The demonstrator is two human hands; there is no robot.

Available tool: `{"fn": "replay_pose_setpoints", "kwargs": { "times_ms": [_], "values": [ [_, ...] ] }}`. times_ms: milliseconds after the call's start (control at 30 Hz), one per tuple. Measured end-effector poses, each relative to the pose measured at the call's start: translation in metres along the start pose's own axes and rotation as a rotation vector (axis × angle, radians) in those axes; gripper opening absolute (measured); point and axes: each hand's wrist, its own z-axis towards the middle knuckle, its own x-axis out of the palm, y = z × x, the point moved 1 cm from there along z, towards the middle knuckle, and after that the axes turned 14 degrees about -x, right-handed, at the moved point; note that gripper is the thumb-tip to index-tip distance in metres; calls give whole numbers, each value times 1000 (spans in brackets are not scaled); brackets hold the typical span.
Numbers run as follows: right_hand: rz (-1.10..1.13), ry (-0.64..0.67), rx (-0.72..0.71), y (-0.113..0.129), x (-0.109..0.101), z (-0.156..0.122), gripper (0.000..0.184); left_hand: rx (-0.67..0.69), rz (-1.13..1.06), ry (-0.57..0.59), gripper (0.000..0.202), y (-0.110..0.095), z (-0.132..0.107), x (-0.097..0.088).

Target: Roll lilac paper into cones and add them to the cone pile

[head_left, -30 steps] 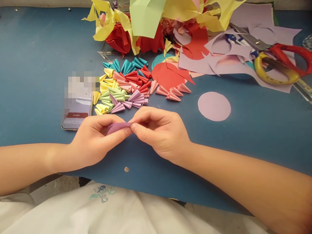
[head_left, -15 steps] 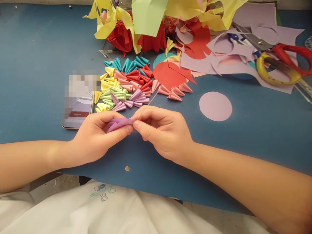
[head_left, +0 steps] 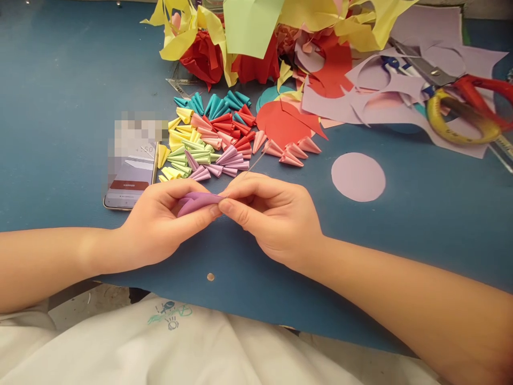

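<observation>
A folded or curled piece of purple paper (head_left: 199, 201) is held between my two hands, above the table's near part. My left hand (head_left: 172, 222) is closed round it, thumb below and fingers above. At its right end, the thumb and fingertips of my right hand (head_left: 272, 214) pinch the paper's tip. A thin straight rod (head_left: 256, 161) sticks out up and right from the right fingertips; its lower end is hidden. Just beyond my hands lie rolled paper cones (head_left: 212, 155) in purple, green, yellow, pink, red and teal.
Left of the cones lies a phone (head_left: 130, 184). A flat lilac paper circle (head_left: 358, 177) rests to the right. Red-and-yellow scissors (head_left: 460, 107) lie on cut lilac scraps (head_left: 332, 101). Behind the cones are red paper circles (head_left: 282, 123) and crumpled yellow paper (head_left: 176, 40).
The view has shifted slightly. Both hands keep their hold on the purple paper, and the thin rod has tilted a little lower behind the right fingers.
</observation>
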Motion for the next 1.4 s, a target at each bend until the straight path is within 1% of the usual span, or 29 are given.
{"fn": "replay_pose_setpoints", "kwargs": {
  "times_ms": [100, 267, 367, 467, 533, 667, 867, 1000, 1100, 1267, 1400],
  "values": [
    [-36, -4, -39, -1, -1, -2, 12, 8, -29, 18, 20, 0, 1, 1],
    [-92, -1, -59, 0, -1, -4, 14, 52, -45, 43, 12, 0, 0, 4],
    [-95, -6, -57, 0, -1, -4, 14, 77, -63, 52, 11, -2, -2, 5],
    [-78, -7, -70, 0, -2, -5, 10, 112, -68, 50, 17, -4, -4, 5],
    [-69, 3, -72, -1, -2, -5, 8, 109, -26, 39, 23, -4, -5, 4],
    [-89, 3, -55, 0, -2, -7, 12, 96, 60, 11, 29, -2, -5, 3],
    [-78, 5, -66, 4, -1, -4, 16, 201, 5, 39, 13, -1, -3, 4],
    [-63, -2, -88, 5, -1, -3, 16, 236, -38, 21, 14, 0, -3, 4],
    [-64, -3, -124, 6, -2, -3, 15, 229, -51, -6, 12, -1, -4, 4],
    [-102, 13, -141, 5, -1, -5, 17, 201, -49, 11, 13, -4, -4, 5],
    [-124, 30, -160, 6, -2, -4, 12, 194, -77, 14, 15, -1, -2, 4]
  ]
}}
